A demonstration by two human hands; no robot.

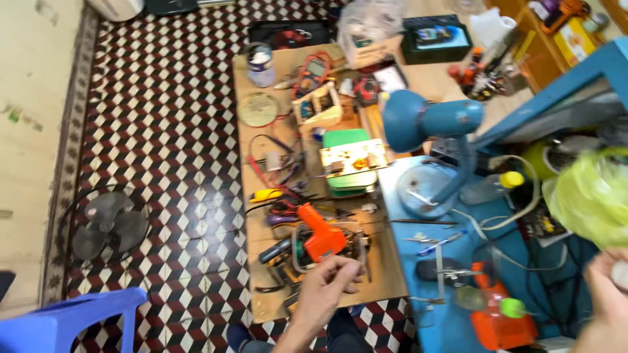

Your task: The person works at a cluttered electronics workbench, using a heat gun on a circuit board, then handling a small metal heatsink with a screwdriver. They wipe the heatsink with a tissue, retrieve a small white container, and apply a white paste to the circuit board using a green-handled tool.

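My left hand (329, 285) hovers over the near end of a low wooden table (392, 278), fingers curled together with nothing visible in them. It is just below an orange pistol-shaped tool (320, 238) lying on a heap of pliers and cables. My right hand (605, 307) is at the lower right edge, blurred, next to a small white thing (621, 274); whether it grips it is unclear. A blurred yellow-green plastic bag (592, 196) hangs just above that hand.
A blue desk lamp (418, 121) stands on a blue bench (451, 327) to the right. A multimeter (313, 72), a green box (350, 163) with a circuit board, and a white jar (260, 64) crowd the table. A floor fan (108, 225) and blue plastic stool (72, 320) stand left.
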